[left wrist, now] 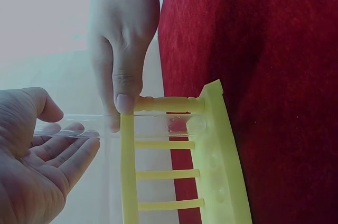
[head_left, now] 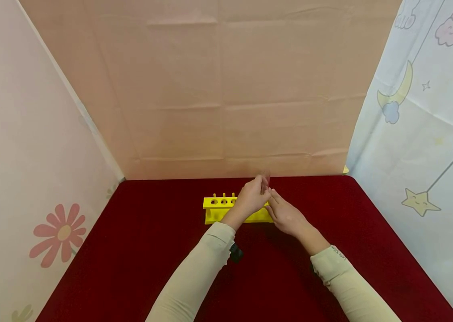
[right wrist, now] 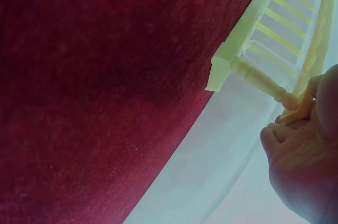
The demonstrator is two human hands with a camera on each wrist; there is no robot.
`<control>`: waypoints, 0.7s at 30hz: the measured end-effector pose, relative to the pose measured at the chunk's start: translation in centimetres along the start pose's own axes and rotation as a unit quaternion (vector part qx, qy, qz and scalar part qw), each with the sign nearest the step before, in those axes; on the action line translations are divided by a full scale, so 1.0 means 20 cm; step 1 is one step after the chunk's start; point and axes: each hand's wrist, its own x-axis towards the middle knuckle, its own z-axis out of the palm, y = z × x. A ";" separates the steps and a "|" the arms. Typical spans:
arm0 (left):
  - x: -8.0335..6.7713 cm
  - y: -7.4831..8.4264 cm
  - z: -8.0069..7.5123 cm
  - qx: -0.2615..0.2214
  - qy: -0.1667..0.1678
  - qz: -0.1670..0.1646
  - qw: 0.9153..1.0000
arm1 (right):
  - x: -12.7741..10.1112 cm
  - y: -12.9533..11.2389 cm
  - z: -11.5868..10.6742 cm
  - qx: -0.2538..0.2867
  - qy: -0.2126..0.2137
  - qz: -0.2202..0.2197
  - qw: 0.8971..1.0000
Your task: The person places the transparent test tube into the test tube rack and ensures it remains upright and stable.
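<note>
A yellow test tube rack (head_left: 220,203) stands on the red-covered table, with round holes in its top bar and several thin upright pegs. A clear test tube (left wrist: 153,126) runs through the hole nearest the rack's right end, its rounded bottom at the base. My left hand (left wrist: 39,150) is around the tube's upper part, the fingers loosely extended behind it and the thumb close to its edge. My right hand (head_left: 288,218) pinches the end of the rack's top bar between thumb and fingers, as the right wrist view also shows.
The dark red tablecloth (head_left: 150,250) spreads around the rack. Behind the table hangs an orange-beige backdrop (head_left: 218,89), with pale printed curtains (head_left: 423,147) at the sides. A small black item (head_left: 236,253) shows beside the left cuff.
</note>
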 end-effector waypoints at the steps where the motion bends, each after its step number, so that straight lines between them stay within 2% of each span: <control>1: 0.00 0.00 0.00 0.001 -0.001 -0.002 1.000 | 0.00 0.00 0.00 -0.001 0.000 0.000 1.000; 21: -0.01 -0.01 0.03 0.004 -0.007 -0.007 1.000 | -0.01 0.00 0.00 0.000 0.004 0.005 1.000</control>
